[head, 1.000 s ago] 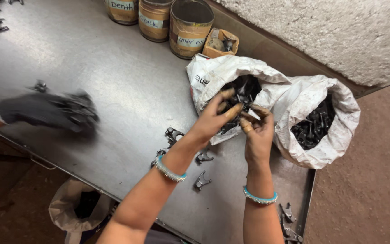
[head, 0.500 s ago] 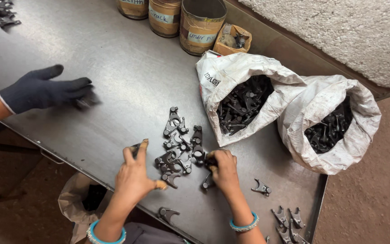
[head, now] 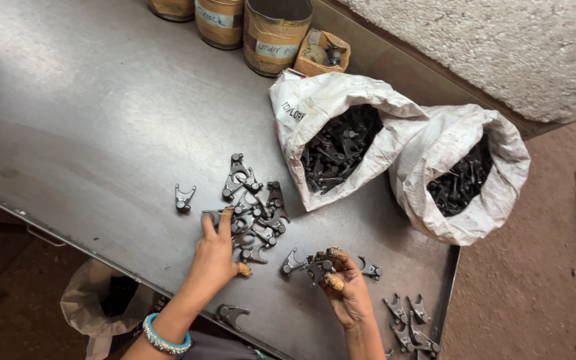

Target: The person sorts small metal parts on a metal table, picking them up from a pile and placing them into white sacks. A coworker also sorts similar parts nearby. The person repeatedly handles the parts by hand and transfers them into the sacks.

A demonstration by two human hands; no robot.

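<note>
1. Since half a second ago the gloved hand of the other person has gone from the far left of the table, and the view has shifted a little to the left.
2. Now the right hand (head: 343, 288) is closed on a small dark forked metal part (head: 308, 263), pinched between thumb and fingertips just above the table near its front edge.
3. At the same moment the left hand (head: 216, 253) lies palm down, fingers spread and flat, its fingertips touching the near edge of a loose pile of forked parts (head: 255, 207); it grips nothing.
4. One single part (head: 184, 199) lies alone just left of the pile, another (head: 371, 268) just right of the held one, and one more (head: 231, 313) sits at the front edge between the forearms.
5. A small cluster of the same parts (head: 409, 321) lies by the front right corner.
6. Behind the pile, two white woven sacks lie open side by side and touching: the left sack (head: 315, 113) and the right sack (head: 495, 200), both filled with dark parts.
7. At the back stand three labelled round tins (head: 276, 40) and a small cardboard box (head: 325, 53).
8. All of it rests on a grey sheet-metal table (head: 101, 120), dull and smudged.
9. Beyond it rises a rough plastered wall (head: 488, 47), with reddish dirt floor (head: 528, 293) to the right and a plastic bag (head: 95, 307) under the front edge.
</note>
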